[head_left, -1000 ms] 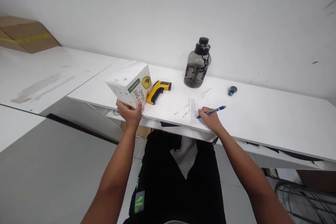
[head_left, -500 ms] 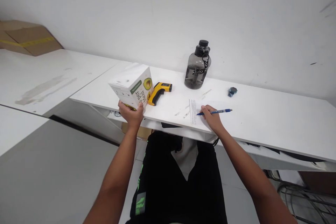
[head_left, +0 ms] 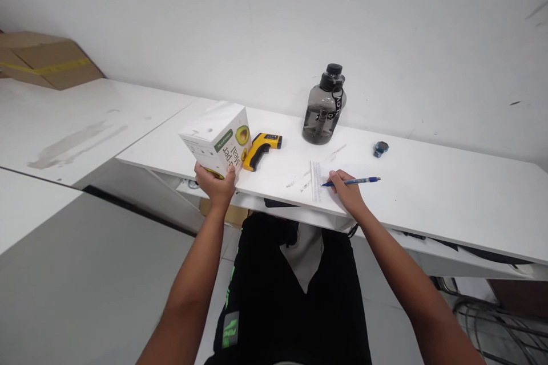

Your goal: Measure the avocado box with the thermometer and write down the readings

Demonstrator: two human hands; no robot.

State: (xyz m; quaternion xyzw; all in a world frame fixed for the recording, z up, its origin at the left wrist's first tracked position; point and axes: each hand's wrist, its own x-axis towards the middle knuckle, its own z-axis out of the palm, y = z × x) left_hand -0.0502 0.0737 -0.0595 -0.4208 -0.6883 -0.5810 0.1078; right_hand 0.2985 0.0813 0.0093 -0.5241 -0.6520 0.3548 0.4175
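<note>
My left hand (head_left: 217,185) grips the lower end of a white box (head_left: 215,140) with avocado pictures and a green label, holding it tilted at the desk's front edge. Beside the box lies a yellow and black infrared thermometer gun (head_left: 261,149). In my right hand (head_left: 346,189) is a blue pen (head_left: 363,180), its tip down on a sheet of paper (head_left: 317,182) covered in small writing. The hand rests over part of the sheet, whose right edge is hard to tell from the white desk.
A large grey water bottle (head_left: 324,107) stands near the wall. To its right lies a small dark blue watch-like object (head_left: 380,149). A taped cardboard box (head_left: 49,63) sits on the adjoining table at far left. Under the white desk (head_left: 449,194) is an open shelf.
The whole view has shifted very slightly. Both hands keep their holds, and the pen tip stays at nearly the same spot on the paper.
</note>
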